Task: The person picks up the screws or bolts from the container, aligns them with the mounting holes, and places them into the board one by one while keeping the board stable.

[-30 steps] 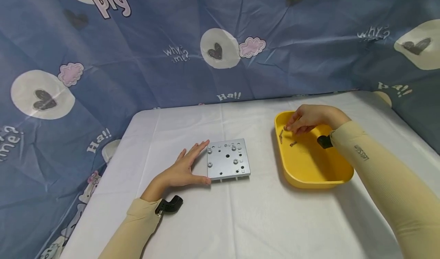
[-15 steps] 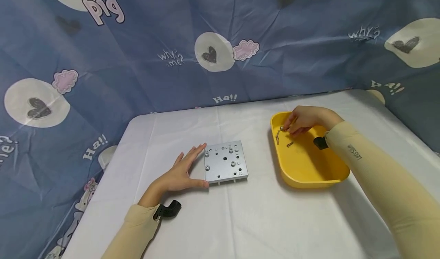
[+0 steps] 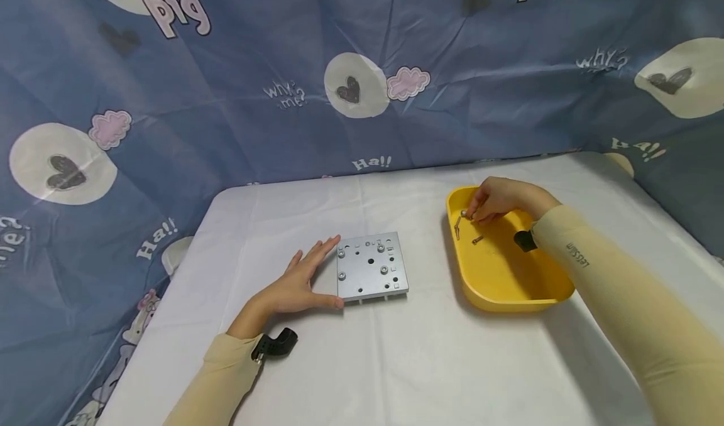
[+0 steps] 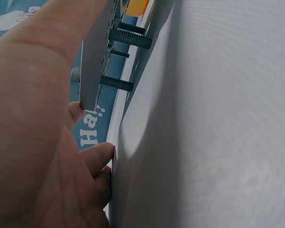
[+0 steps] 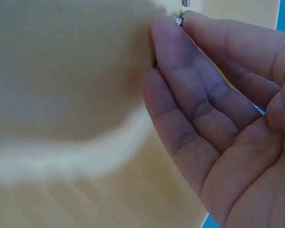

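Observation:
A square silver metal plate (image 3: 362, 267) lies on the white cloth, with several socket-head screws (image 3: 342, 276) in its holes. Their threaded shanks (image 4: 129, 38) stick out beneath it in the left wrist view. My left hand (image 3: 302, 286) spans the plate's left side, thumb at the near corner and index finger at the far one, fingers fairly straight. At the right, my right hand (image 3: 503, 198) reaches into the yellow bin (image 3: 509, 281). Its fingertips pinch a small metal screw (image 5: 179, 21), mostly hidden by them. Loose screws (image 3: 477, 240) lie nearby on the bin floor.
The white-covered table (image 3: 362, 363) runs back to a blue printed curtain (image 3: 254, 55). The bin's raised rim surrounds my right hand. White cloth separates the plate from the bin.
The view has shifted slightly. My right hand stays over the far left part of the bin, its fingertips moving a little among the screws. My left hand stays at the plate.

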Available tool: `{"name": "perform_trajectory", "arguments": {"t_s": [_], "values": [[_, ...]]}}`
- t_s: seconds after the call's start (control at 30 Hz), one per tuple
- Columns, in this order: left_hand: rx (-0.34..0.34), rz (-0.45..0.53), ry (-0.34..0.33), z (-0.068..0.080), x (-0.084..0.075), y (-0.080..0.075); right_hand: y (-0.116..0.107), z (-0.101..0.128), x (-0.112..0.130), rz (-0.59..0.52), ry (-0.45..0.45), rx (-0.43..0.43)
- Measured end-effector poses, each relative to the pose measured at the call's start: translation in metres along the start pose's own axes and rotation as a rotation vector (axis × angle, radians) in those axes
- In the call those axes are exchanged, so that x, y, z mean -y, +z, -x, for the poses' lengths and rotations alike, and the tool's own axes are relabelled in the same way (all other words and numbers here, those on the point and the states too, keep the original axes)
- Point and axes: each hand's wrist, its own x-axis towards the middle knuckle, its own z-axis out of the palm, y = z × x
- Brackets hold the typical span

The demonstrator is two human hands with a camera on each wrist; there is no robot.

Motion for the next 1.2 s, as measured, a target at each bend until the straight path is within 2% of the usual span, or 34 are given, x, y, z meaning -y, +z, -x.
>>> {"name": "perform_trajectory", "arguments": {"t_s": [0.1, 0.33, 0.67, 0.93, 1.2], "values": [[-0.007, 0.008, 0.002, 0.001, 0.002, 0.000, 0.002, 0.001, 0.002, 0.011, 0.016, -0.003], [-0.032, 0.010, 0.060, -0.001, 0.005, 0.004, 0.002, 0.008, 0.004, 0.026, 0.040, -0.018], [-0.023, 0.004, 0.054, 0.001, 0.002, 0.000, 0.007, 0.007, 0.004, 0.130, 0.024, -0.071], [-0.022, 0.013, 0.051, 0.000, 0.003, 0.002, 0.008, 0.009, 0.003, 0.246, 0.010, -0.080], [-0.012, 0.010, 0.029, 0.000, 0.003, 0.001, 0.011, 0.012, 0.003, 0.283, 0.015, -0.068]]}}
